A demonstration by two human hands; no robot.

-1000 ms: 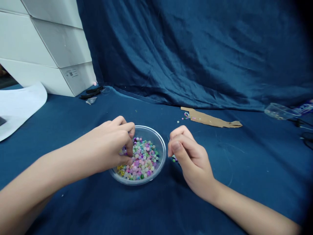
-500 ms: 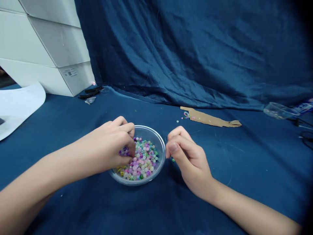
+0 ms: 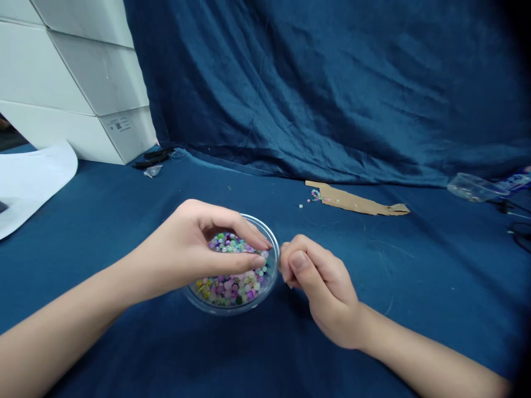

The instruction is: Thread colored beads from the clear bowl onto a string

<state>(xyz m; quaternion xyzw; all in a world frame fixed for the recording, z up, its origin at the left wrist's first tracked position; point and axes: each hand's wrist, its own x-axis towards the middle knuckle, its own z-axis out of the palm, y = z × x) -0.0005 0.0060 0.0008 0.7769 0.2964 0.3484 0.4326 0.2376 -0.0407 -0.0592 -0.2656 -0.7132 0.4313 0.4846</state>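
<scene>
A round clear plastic bowl (image 3: pixel 230 310) full of small round beads (image 3: pixel 232 284) in purple, pink, white, green and yellow lies in front of me. My left hand (image 3: pixel 211 243) is over the bowl, and its thumb and fingertips pinch a pale bead (image 3: pixel 264 254) near the right rim. Just outside that rim my right hand (image 3: pixel 321 282) is closed, the thumb pressed against the curled fingers. Whatever it holds is hidden by the fingers.
Beyond my right hand lies a torn strip of brown cardboard (image 3: pixel 357 202), with a small cluster of loose beads (image 3: pixel 316 194) at its left end. A clear plastic container (image 3: pixel 473 188) stands far right. White boxes (image 3: pixel 116 91) are stacked at back left, near a white sheet (image 3: pixel 35 179).
My left hand has lifted from among the beads and moved right, now pinching a bead. My right hand's fingers have curled tighter, and the green beads seen beside them are now hidden.
</scene>
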